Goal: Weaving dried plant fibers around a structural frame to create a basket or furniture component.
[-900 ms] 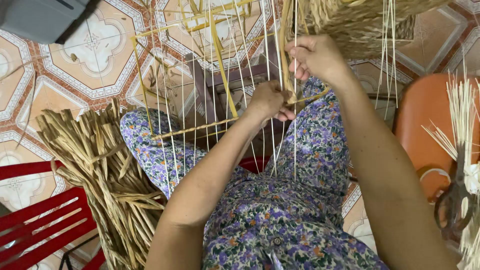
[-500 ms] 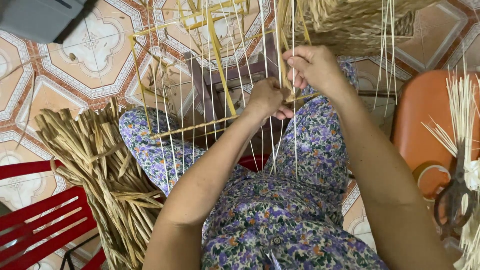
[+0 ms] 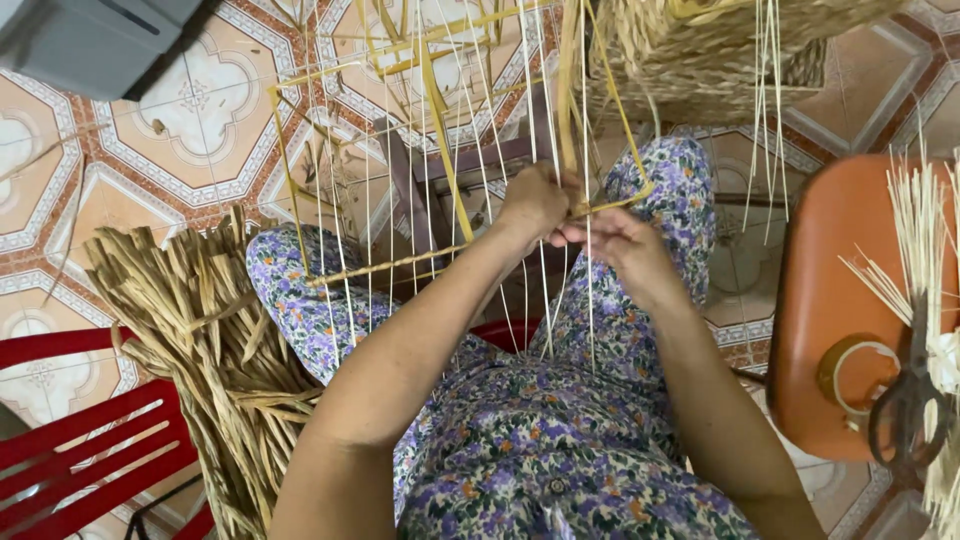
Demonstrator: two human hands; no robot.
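Observation:
A yellow wire basket frame [image 3: 440, 180] strung with thin pale reed strands stands over my lap. My left hand [image 3: 535, 200] grips the frame's lower right edge, fingers closed around the strands there. Just to its right, my right hand [image 3: 615, 240] pinches a strand of dried straw at the same spot, touching the left hand. A partly woven straw section [image 3: 720, 50] hangs at the frame's top right. Loose reed strands dangle down past both hands onto my flowered clothing.
A large bundle of dried straw leaves [image 3: 200, 340] lies at my left knee, beside a red plastic chair [image 3: 80, 450]. An orange stool [image 3: 850, 300] on the right carries a tape roll [image 3: 850, 375], scissors [image 3: 905, 410] and pale reed sticks [image 3: 925, 240]. Patterned tile floor lies below.
My right hand has come down from the upper frame edge to beside the left hand. The left hand has stayed at the same spot.

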